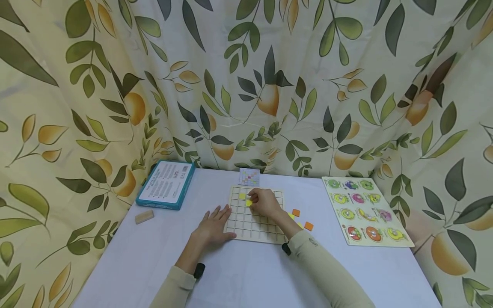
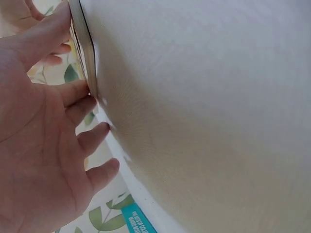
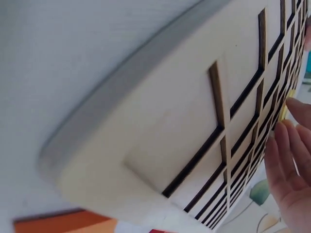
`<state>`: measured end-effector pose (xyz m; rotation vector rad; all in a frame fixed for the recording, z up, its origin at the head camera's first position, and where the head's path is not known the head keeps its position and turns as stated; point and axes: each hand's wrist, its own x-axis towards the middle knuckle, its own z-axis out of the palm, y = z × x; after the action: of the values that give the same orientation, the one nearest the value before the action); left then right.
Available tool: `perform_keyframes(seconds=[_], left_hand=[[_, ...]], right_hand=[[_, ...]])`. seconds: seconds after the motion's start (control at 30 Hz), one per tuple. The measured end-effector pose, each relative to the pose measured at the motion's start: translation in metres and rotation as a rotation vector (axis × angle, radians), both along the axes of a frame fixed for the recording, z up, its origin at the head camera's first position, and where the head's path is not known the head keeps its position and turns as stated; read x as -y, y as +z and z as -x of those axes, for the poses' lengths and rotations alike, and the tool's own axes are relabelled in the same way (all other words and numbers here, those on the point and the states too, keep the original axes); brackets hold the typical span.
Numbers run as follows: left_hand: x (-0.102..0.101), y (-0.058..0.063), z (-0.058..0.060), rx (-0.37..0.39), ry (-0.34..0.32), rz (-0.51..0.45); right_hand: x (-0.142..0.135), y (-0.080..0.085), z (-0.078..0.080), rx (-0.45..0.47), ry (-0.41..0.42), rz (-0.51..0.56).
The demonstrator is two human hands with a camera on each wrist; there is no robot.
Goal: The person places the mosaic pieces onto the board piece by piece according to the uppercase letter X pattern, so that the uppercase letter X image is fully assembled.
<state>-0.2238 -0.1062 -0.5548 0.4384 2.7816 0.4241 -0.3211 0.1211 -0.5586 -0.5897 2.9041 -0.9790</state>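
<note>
A wooden grid board [image 1: 256,233] lies on the table. My left hand [image 1: 212,226] rests beside it with spread fingers; in the left wrist view, fingertips [image 2: 82,90] touch the board's edge [image 2: 86,43]. Over the upper part of the grid, my right hand [image 1: 265,203] pinches a yellow square tile [image 1: 248,203] at the board's surface. The right wrist view shows thumb and fingers around that yellow tile [image 3: 286,108], mostly hidden. Another yellow tile [image 1: 242,196] sits in a grid cell up and to the left.
Orange tiles [image 1: 309,226] and yellow ones lie right of the board, partly under the right forearm. A small pattern card [image 1: 249,176] is behind it. A teal box [image 1: 165,186] and wooden block [image 1: 144,217] lie left; a fruit picture board [image 1: 367,214] lies right.
</note>
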Motion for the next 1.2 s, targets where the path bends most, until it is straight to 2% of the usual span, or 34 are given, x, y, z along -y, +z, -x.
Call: perform_keyframes(seconds=[0.23, 0.5, 0.67, 0.87, 1.2], left_hand=[[0.000, 0.001, -0.001, 0.007, -0.002, -0.004], [0.001, 0.003, -0.002, -0.004, 0.014, -0.005], [0.001, 0.000, -0.001, -0.014, 0.013, 0.001], [0.000, 0.000, -0.001, -0.014, 0.014, -0.006], [-0.002, 0.001, -0.003, -0.019, 0.010, -0.012]], right_hand=[[-0.008, 0.008, -0.008, 0.025, -0.038, 0.003], [-0.030, 0.027, -0.021, -0.053, -0.039, 0.035], [-0.048, 0.033, -0.030, -0.053, -0.057, 0.039], [-0.072, 0.031, -0.044, -0.064, -0.095, 0.029], [-0.104, 0.023, -0.070, -0.028, -0.148, 0.005]])
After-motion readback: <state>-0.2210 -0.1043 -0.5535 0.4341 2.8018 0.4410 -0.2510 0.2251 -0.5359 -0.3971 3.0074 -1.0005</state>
